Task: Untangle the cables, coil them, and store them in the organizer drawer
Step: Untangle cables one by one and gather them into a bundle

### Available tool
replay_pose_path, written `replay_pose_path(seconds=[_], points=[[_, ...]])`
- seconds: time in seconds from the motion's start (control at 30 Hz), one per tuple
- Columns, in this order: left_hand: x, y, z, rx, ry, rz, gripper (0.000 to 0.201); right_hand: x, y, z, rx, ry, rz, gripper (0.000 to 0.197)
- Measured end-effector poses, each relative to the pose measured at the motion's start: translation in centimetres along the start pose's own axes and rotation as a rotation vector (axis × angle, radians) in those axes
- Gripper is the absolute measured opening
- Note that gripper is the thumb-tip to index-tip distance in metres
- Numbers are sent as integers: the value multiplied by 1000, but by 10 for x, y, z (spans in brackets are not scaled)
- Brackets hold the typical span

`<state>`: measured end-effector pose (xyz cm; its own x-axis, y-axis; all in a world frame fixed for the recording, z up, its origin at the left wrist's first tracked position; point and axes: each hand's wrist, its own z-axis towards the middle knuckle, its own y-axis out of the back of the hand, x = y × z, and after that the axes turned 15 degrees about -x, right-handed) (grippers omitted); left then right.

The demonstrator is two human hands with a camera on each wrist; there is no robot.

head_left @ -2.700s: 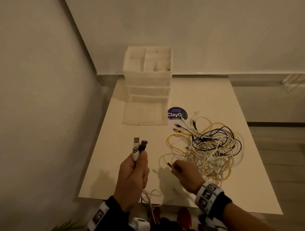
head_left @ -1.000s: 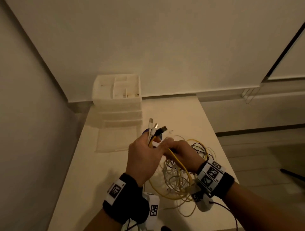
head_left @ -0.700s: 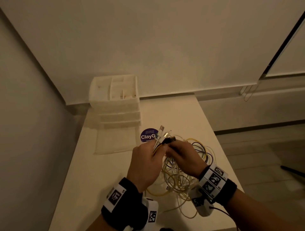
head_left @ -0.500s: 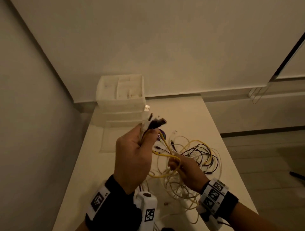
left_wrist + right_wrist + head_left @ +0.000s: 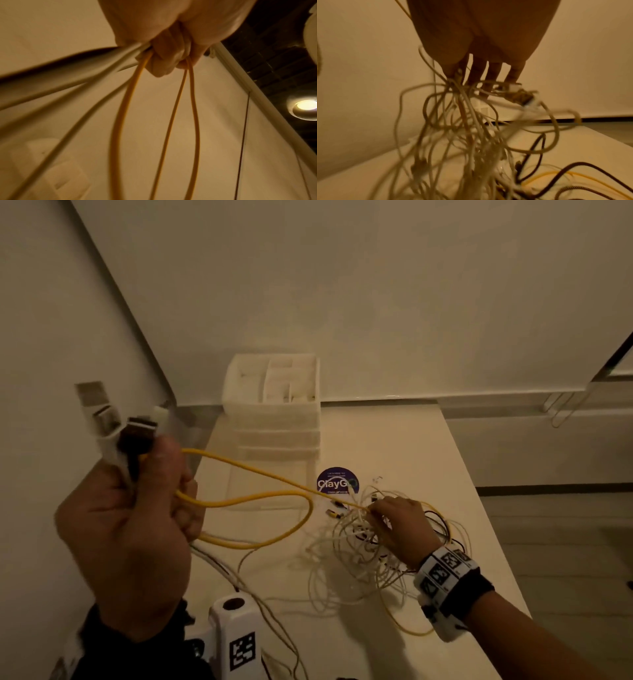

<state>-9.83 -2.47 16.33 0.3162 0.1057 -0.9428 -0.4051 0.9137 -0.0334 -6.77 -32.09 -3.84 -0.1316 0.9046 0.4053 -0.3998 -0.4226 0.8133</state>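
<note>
My left hand (image 5: 164, 481) is raised at the left and grips a bunch of USB plugs (image 5: 126, 429), white and black, together with loops of a yellow cable (image 5: 260, 501). In the left wrist view the curled fingers (image 5: 168, 58) close round the yellow cable (image 5: 120, 121) and white leads. The yellow strands run down to the tangled cables (image 5: 363, 553) on the table. My right hand (image 5: 375, 513) sits on that tangle; in the right wrist view its fingertips (image 5: 453, 75) pinch a bunch of white cables (image 5: 467, 121). The white organizer (image 5: 274, 412) stands at the table's far end.
A pulled-out translucent drawer (image 5: 267, 491) lies in front of the organizer, beside a round purple sticker (image 5: 337, 483). The white table (image 5: 394, 446) is set in a corner, with walls close on the left and behind. Floor lies past its right edge.
My left hand has lifted up and to the left with the plugs, drawing the yellow cable out of the pile. My right hand has dropped onto the tangle.
</note>
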Motion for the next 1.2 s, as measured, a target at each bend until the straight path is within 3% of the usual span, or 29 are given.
replay_pose_path(seconds=[0.03, 0.17, 0.23, 0.33, 0.4, 0.43, 0.5, 0.53, 0.57, 0.7, 0.77, 0.87, 0.93, 1.1, 1.2], points=[[2, 1, 1, -31, -19, 3, 38, -1, 3, 4, 4, -36, 6, 12], [14, 15, 6, -95, -306, 505, 31, 0, 28, 15, -48, -190, 152, 4], [15, 18, 8, -182, -334, 507, 35, 3, 38, 18, -22, -248, 190, 6], [23, 26, 17, -283, -191, 425, 59, 10, 59, 28, -59, -292, 169, 9], [25, 29, 21, -262, -114, 347, 75, 16, 75, 36, -187, -206, 144, 10], [22, 28, 18, -242, -112, 312, 73, 20, 81, 40, -179, -158, 135, 11], [0, 10, 4, -141, -181, 277, 44, 30, 83, 42, -60, -76, 67, 16], [-11, -1, -3, -60, -253, 283, 21, 31, 82, 42, -20, -58, 53, 18], [-21, -12, -10, 21, -348, 275, 11, 32, 81, 41, -8, -58, 71, 21], [-41, -57, -29, 428, -671, 205, 26, 39, 100, 39, -70, 4, 250, 30], [-28, -86, -22, 473, -739, 311, 28, 46, 107, 45, -117, 39, 312, 28], [4, -122, -2, 478, -661, 594, 28, 45, 108, 53, -127, 2, 350, 4], [27, -129, 8, 465, -632, 669, 30, 43, 107, 53, -110, 5, 353, 7], [50, -141, 4, 562, -565, 556, 19, 38, 102, 43, -78, 56, 381, 10], [56, -147, 2, 519, -447, 498, 17, 33, 103, 43, -62, 15, 388, 6]])
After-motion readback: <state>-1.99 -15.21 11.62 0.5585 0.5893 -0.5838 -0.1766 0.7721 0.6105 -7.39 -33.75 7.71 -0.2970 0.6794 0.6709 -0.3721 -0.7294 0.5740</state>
